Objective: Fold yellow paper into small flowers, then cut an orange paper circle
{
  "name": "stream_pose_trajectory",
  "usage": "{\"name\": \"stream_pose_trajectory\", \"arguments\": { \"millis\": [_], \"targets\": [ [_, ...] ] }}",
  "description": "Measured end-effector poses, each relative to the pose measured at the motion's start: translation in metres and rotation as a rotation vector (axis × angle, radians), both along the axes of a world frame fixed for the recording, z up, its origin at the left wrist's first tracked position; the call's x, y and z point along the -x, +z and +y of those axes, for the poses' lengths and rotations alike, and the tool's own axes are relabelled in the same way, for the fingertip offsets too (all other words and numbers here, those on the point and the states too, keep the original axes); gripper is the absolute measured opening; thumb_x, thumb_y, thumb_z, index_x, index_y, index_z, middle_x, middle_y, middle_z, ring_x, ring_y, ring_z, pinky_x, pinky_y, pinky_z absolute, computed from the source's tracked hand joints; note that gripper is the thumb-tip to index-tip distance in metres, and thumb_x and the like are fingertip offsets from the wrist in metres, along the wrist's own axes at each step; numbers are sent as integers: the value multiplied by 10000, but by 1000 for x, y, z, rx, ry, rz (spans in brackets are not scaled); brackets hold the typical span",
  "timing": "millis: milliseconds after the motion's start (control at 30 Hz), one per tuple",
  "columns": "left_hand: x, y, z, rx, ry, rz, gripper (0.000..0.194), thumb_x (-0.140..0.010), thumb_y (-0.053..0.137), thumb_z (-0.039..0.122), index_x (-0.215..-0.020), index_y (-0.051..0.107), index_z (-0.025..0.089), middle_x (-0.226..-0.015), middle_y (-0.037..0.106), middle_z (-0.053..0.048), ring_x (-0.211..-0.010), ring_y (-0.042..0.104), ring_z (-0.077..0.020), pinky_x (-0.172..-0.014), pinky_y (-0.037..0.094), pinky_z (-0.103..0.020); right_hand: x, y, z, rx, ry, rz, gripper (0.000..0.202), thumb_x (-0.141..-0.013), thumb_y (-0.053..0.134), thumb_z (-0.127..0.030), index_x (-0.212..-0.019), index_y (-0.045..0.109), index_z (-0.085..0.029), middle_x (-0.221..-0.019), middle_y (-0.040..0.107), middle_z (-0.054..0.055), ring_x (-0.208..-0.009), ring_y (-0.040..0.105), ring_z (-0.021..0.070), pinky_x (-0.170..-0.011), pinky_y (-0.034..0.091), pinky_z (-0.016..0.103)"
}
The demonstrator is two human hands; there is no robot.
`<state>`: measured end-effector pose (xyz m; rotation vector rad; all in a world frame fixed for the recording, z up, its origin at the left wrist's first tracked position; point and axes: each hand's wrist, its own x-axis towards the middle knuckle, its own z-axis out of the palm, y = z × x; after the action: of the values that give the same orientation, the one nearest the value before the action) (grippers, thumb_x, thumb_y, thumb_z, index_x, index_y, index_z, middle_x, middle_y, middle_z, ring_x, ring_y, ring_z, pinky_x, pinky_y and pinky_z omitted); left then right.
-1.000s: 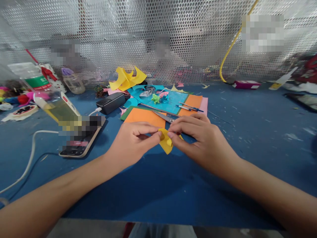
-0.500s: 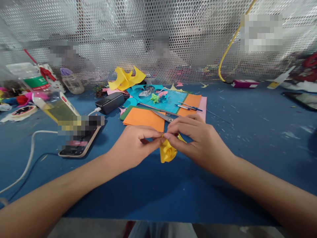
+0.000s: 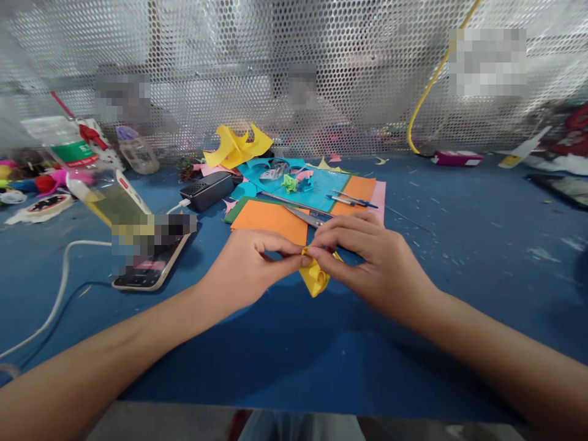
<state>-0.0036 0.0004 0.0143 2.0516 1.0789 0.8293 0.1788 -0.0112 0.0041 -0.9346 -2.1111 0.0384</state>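
Observation:
A small folded and curled yellow paper piece (image 3: 316, 280), shaped somewhat like a flower, is held up over the blue table between both hands. My left hand (image 3: 257, 263) is closed, its thumb and forefinger pinching the paper's upper left edge. From the other side, my right hand (image 3: 367, 257) pinches the same piece, and its fingers hide the upper right part. Just behind the hands lie scissors (image 3: 305, 215), partly covered by the right fingers, and orange paper sheets (image 3: 271, 220).
At left, a phone (image 3: 156, 263) lies by a tilted bottle (image 3: 108, 190) and a white cable (image 3: 64, 269). Further back are a black box (image 3: 207, 191), yellow paper scraps (image 3: 239, 146), blue paper (image 3: 316, 187) and pens (image 3: 353, 199). A perforated metal screen (image 3: 257, 55) rises behind the table.
The yellow paper piece has turned a little between the fingers, its lower end now pointing more downward. Both hands keep their pinch, and the view has shifted slightly.

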Motion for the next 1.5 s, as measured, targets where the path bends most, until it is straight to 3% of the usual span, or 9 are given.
{"name": "stream_pose_trajectory", "arguments": {
  "millis": [233,500,700,900,1233,1500],
  "targets": [
    [-1,2,-1,54,22,-11,111,-740,617,212,-677,694,162,-674,698,11,-637,623,-122,-524,440,-164,1,-2,0,29,56,-5,74,-824,567,-171,-760,579,-204,-788,660,-8,-769,604,139,-733,384,327],
    [-3,2,-5,-49,-10,13,180,-796,545,227,-721,693,154,-719,689,-15,-683,613,-142,-541,454,-191,2,3,-3,25,-28,4,116,-791,582,-158,-690,550,-206,-726,662,-12,-750,620,162,-742,395,345],
    [-2,-1,-5,-86,70,-97,147,-774,580,246,-764,696,157,-793,712,-34,-712,644,-154,-569,504,-197,3,3,-1,-10,-47,16,132,-792,581,-160,-677,539,-207,-710,660,-13,-720,616,157,-725,393,343],
    [-2,-1,-6,-238,88,-48,126,-765,591,199,-738,709,166,-740,720,-10,-667,650,-129,-578,506,-181,4,2,-3,-30,-41,31,115,-786,589,-162,-689,548,-207,-710,665,-17,-714,625,151,-736,390,338],
    [-4,-5,-11,-88,181,-165,146,-715,651,203,-838,730,193,-820,731,4,-747,697,-189,-642,593,-241,4,0,-3,-65,-95,45,114,-784,593,-170,-696,544,-223,-712,668,-19,-715,631,163,-754,389,360],
    [-10,-3,-13,-114,219,-214,99,-673,656,133,-731,724,176,-712,731,21,-644,693,-161,-572,590,-202,5,0,-7,-100,-61,37,116,-789,593,-180,-697,552,-238,-735,681,-27,-698,630,152,-755,382,363]
  ]
}}
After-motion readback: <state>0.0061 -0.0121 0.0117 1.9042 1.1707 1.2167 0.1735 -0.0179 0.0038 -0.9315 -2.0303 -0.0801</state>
